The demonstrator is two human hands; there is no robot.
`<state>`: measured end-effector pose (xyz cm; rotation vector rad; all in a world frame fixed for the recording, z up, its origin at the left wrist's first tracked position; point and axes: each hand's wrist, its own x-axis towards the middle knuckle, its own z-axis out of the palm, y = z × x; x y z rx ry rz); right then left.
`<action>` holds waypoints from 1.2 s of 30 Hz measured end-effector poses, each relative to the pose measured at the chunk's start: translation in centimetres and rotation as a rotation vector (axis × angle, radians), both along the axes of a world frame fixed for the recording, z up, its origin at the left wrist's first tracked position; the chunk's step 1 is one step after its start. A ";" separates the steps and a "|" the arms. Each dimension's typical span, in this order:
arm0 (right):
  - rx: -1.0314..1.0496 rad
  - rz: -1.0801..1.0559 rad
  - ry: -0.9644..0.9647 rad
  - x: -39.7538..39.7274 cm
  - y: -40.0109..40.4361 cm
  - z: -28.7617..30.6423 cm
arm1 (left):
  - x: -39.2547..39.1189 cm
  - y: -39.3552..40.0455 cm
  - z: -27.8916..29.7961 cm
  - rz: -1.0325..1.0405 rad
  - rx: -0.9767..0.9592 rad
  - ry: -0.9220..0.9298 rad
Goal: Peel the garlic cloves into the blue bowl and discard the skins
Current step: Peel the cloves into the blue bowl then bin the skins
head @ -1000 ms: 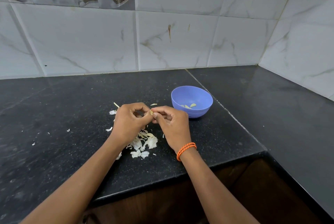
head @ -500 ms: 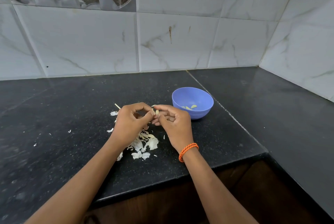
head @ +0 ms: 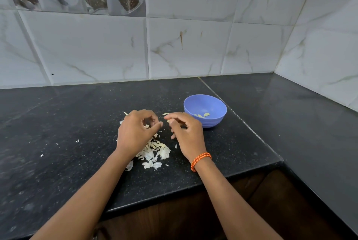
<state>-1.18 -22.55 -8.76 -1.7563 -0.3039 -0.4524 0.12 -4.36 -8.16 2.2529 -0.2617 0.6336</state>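
Above the skins (head: 153,152) heaped on the counter (head: 77,123), the right hand (head: 186,131) pinches a garlic clove (head: 168,121) near the blue bowl (head: 205,111), while the left hand (head: 135,131) curls, seemingly empty.

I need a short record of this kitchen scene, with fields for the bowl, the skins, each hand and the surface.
bowl: blue bowl upright on the counter, right of the hands, a few peeled cloves inside
skins: pile of garlic skins on the counter, partly under the left hand, with stray bits further left
left hand: left hand above the pile, fingers curled, thumb near forefinger; contents unclear
right hand: right hand beside the bowl, fingertips pinched on something small and pale
wrist: orange band on the right wrist
surface: black counter
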 end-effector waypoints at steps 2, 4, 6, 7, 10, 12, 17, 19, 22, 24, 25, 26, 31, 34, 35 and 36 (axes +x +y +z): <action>-0.092 0.002 -0.049 0.0 0.1 -0.1 | 0.0 0.2 0.0 -0.017 -0.013 0.014; -0.087 0.022 -0.019 -0.1 0.2 -0.2 | 0.0 0.3 0.2 -0.094 -0.114 0.042; -0.021 0.032 0.033 -0.2 0.2 -0.1 | -0.3 0.2 0.4 -0.229 -0.260 0.092; 0.007 0.030 0.049 -0.2 0.1 0.0 | -0.4 0.1 0.5 -0.285 -0.311 0.123; 0.058 0.035 0.069 -0.3 0.0 0.2 | -0.5 0.0 0.5 -0.322 -0.346 0.156; 0.063 0.038 0.063 -0.4 0.0 0.2 | -0.6 0.0 0.5 -0.310 -0.363 0.161; 0.068 0.065 0.035 -0.4 0.1 0.2 | -0.5 -0.2 0.7 -0.294 -0.398 0.153; 0.071 0.079 0.031 -0.4 0.1 0.1 | -0.5 -0.2 0.7 -0.293 -0.407 0.155; 0.031 0.082 0.028 -0.3 0.1 0.0 | -0.5 0.0 0.8 -0.309 -0.425 0.160; -0.004 0.082 0.027 -0.3 0.2 -0.1 | -0.5 0.1 0.8 -0.327 -0.415 0.160; -0.020 0.086 0.025 -0.3 0.3 -0.2 | -0.4 0.2 0.7 -0.331 -0.407 0.157; -0.038 0.087 0.022 -0.3 0.4 -0.2 | -0.4 0.2 0.7 -0.328 -0.396 0.154; -0.038 0.077 0.018 -0.7 0.1 0.2 | 0.0 0.1 0.2 -0.241 -0.335 0.089; 0.036 0.097 0.028 -0.8 0.0 0.4 | 0.0 0.2 0.3 -0.263 -0.395 0.111; 0.053 0.099 0.031 -0.7 0.0 0.4 | -0.1 0.2 0.4 -0.289 -0.437 0.142; 0.064 0.099 0.032 -0.7 0.1 0.3 | -0.2 0.1 0.4 -0.317 -0.470 0.173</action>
